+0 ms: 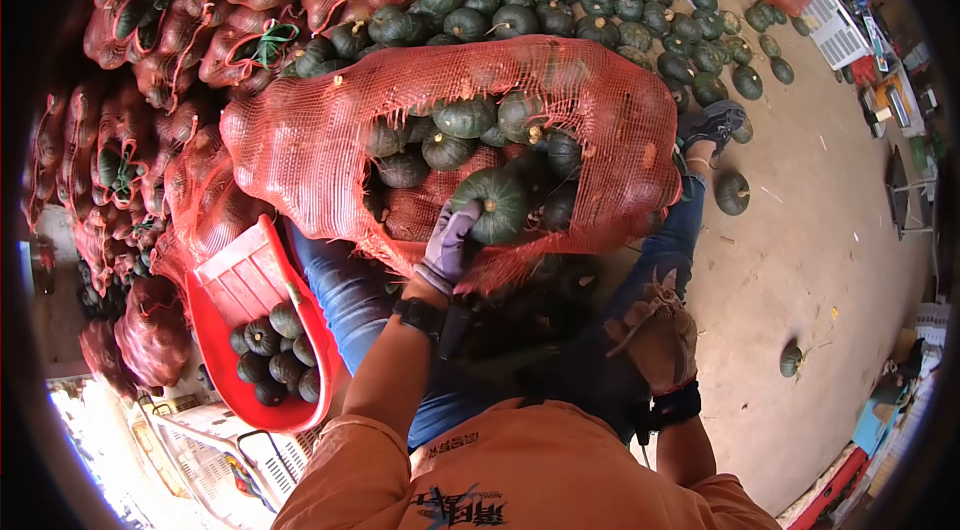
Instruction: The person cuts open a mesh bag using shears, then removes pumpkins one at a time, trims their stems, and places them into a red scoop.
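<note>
My left hand, in a greyish-purple glove, grips a dark green kabocha squash at its lower left side. This squash is at the torn opening of a large red mesh sack lying across in front of my legs. Inside the opening, several more green squashes show, some under loose mesh. My right hand, in a dirty pale glove, is apart from the sack, near my right knee. Its fingers look spread, with nothing visible in them.
Loose squashes cover the floor behind the sack. Full red mesh sacks tied with green string are stacked at the left. A red scoop-shaped tub beside my left leg holds several squashes. A white crate stands at the far right.
</note>
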The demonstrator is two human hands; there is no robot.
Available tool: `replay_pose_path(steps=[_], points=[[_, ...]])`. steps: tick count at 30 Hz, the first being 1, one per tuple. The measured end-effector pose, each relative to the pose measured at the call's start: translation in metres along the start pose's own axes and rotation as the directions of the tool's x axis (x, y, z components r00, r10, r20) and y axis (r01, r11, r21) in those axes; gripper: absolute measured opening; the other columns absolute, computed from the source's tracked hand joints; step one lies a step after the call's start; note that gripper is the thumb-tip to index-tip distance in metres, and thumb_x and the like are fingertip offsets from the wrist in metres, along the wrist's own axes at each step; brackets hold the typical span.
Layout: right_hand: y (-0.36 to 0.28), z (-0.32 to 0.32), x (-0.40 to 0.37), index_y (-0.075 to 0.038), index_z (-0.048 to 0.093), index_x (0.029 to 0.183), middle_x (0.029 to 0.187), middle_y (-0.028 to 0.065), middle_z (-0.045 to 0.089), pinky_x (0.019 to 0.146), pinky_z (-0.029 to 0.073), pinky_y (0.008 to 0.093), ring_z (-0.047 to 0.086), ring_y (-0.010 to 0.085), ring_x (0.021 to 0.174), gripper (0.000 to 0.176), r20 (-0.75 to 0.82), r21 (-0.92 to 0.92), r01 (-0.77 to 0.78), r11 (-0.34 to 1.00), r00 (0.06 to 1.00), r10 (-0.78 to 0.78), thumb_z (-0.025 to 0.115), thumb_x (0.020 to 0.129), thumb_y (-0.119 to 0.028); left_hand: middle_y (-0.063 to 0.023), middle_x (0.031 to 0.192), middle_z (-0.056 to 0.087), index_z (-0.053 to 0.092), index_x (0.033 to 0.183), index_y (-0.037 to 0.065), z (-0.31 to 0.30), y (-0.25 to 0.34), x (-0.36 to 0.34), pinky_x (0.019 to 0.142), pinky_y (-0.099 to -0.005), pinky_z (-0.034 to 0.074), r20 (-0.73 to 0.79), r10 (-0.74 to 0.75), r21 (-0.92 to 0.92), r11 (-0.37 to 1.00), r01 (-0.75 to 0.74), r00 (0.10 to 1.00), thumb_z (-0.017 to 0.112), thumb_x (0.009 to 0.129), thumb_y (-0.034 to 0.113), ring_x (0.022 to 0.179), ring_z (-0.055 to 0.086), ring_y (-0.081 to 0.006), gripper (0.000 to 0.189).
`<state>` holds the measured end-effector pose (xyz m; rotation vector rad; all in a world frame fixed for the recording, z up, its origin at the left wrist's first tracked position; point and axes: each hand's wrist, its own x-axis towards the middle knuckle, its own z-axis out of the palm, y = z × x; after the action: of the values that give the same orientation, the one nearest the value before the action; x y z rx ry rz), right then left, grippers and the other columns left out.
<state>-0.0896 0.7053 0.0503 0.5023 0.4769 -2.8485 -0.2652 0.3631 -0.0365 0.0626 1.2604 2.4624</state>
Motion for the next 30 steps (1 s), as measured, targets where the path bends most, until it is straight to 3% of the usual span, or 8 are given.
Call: replay_pose_path(steps=[4, 7, 12, 15, 20, 26, 28, 30], points=[[0.006, 0.015, 0.004, -0.009, 0.051, 0.141, 0.110, 0.0084, 0.065, 0.107, 0.042, 0.0614, 0.064, 0.0264, 0.099, 0.058, -0.081, -0.035, 0.002, 0.999, 0.997, -0.005, 0.071, 0.091, -0.031, -0.0155, 0.134, 0.062, 0.052, 0.142, 0.008, 0.065, 0.076, -0.029, 0.100, -0.0492, 0.053, 0.116, -0.112, -0.683, 0.713, 0.161, 0.987, 0.061, 0.096, 0.046, 0.125, 0.060, -0.0389, 0.061], [0.012, 0.053, -0.007, -0.008, 0.051, 0.138, 0.100, 0.0053, 0.060, 0.095, 0.051, 0.0498, 0.061, 0.0205, 0.092, 0.052, -0.284, -0.418, -0.070, 0.906, 0.957, -0.057, 0.067, 0.091, -0.021, -0.0168, 0.143, 0.056, 0.047, 0.147, 0.009, 0.100, 0.096, -0.066, 0.106, -0.0583, 0.049, 0.085, 0.001, -0.361, 0.932, 0.030, 0.996, 0.063, 0.086, 0.068, 0.131, 0.055, -0.0435, 0.086], [0.039, 0.113, -0.001, -0.009, 0.053, 0.136, 0.095, 0.0040, 0.058, 0.081, 0.055, 0.0368, 0.062, 0.0182, 0.089, 0.049, -0.130, -0.992, -0.129, 0.014, 0.981, -0.144, 0.067, 0.089, -0.014, -0.0178, 0.148, 0.052, 0.047, 0.148, 0.011, 0.107, 0.077, -0.099, 0.112, -0.0646, 0.041, -0.023, -0.135, -0.756, 0.650, 0.071, 0.991, 0.061, 0.086, 0.073, 0.133, 0.052, -0.0434, 0.089], [0.056, 0.135, 0.012, -0.011, 0.055, 0.135, 0.100, 0.0088, 0.062, 0.085, 0.053, 0.0425, 0.063, 0.0259, 0.093, 0.052, 0.456, -0.640, 0.296, -0.709, 0.889, -0.041, 0.071, 0.086, -0.018, -0.0179, 0.147, 0.053, 0.049, 0.146, 0.008, 0.103, 0.064, -0.105, 0.112, -0.0614, 0.042, -0.024, -0.170, -0.704, 0.703, 0.104, 0.985, 0.053, 0.092, 0.072, 0.132, 0.054, -0.0400, 0.084], [0.055, 0.159, 0.020, -0.012, 0.056, 0.134, 0.098, 0.0106, 0.058, 0.081, 0.051, 0.0458, 0.062, 0.0330, 0.093, 0.048, 0.489, -0.349, 0.422, -0.837, 0.844, 0.221, 0.067, 0.087, -0.019, -0.0190, 0.146, 0.054, 0.049, 0.146, 0.004, 0.103, 0.070, -0.110, 0.113, -0.0540, 0.044, 0.140, -0.296, -0.666, 0.678, 0.311, 0.945, 0.042, 0.099, 0.068, 0.132, 0.055, -0.0369, 0.079], [0.071, 0.156, 0.014, -0.012, 0.048, 0.139, 0.093, 0.0100, 0.059, 0.073, 0.056, 0.0424, 0.061, 0.0272, 0.075, 0.048, 0.071, -0.824, 0.231, -0.517, 0.948, 0.310, 0.062, 0.093, -0.014, -0.0176, 0.145, 0.055, 0.049, 0.146, 0.006, 0.099, 0.066, -0.118, 0.110, -0.0550, 0.047, 0.014, -0.329, -0.558, 0.781, 0.281, 0.944, 0.041, 0.100, 0.066, 0.131, 0.057, -0.0360, 0.076], [0.064, 0.157, 0.015, -0.013, 0.047, 0.136, 0.091, 0.0064, 0.058, 0.076, 0.056, 0.0440, 0.062, 0.0230, 0.077, 0.046, -0.120, -0.937, -0.254, 0.240, 0.879, 0.461, 0.060, 0.092, -0.009, -0.0163, 0.145, 0.055, 0.050, 0.146, 0.008, 0.097, 0.065, -0.120, 0.109, -0.0567, 0.047, -0.026, -0.310, -0.564, 0.790, 0.242, 0.951, 0.042, 0.100, 0.066, 0.131, 0.057, -0.0356, 0.075], [0.067, 0.180, 0.014, -0.016, 0.046, 0.131, 0.090, 0.0010, 0.056, 0.082, 0.056, 0.0499, 0.062, 0.0173, 0.080, 0.044, -0.188, -0.466, -0.469, 0.750, 0.881, 0.434, 0.058, 0.090, -0.004, -0.0150, 0.145, 0.056, 0.050, 0.146, 0.010, 0.095, 0.071, -0.129, 0.107, -0.0585, 0.048, -0.036, -0.317, -0.642, 0.734, 0.221, 0.948, 0.043, 0.099, 0.066, 0.131, 0.057, -0.0351, 0.074]])
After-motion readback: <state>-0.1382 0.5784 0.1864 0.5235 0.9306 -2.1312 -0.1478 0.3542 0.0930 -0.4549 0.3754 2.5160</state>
